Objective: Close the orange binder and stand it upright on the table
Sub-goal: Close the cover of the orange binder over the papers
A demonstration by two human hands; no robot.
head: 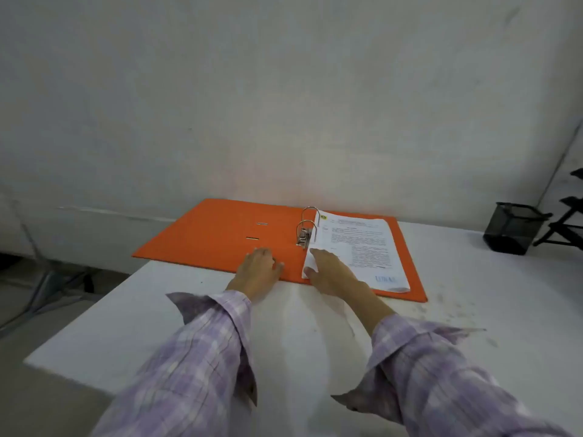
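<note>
The orange binder [220, 234] lies open and flat on the tabletop [315, 342] by the wall, its spine and 2 metal rings [306, 228] running away from the person, with the empty cover to the left and the paper stack [356, 247] to the right. The left hand [258, 269] rests flat on the near edge of that empty cover, fingers together and gripping nothing, so it seems the nearer hand to swing the cover rightward over the rings. The right hand [331, 272] lies on the papers' near-left corner, fingers extended, pinning rather than clamping.

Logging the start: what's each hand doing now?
Left hand: open, flat on the binder.
Right hand: open, on the papers.
</note>
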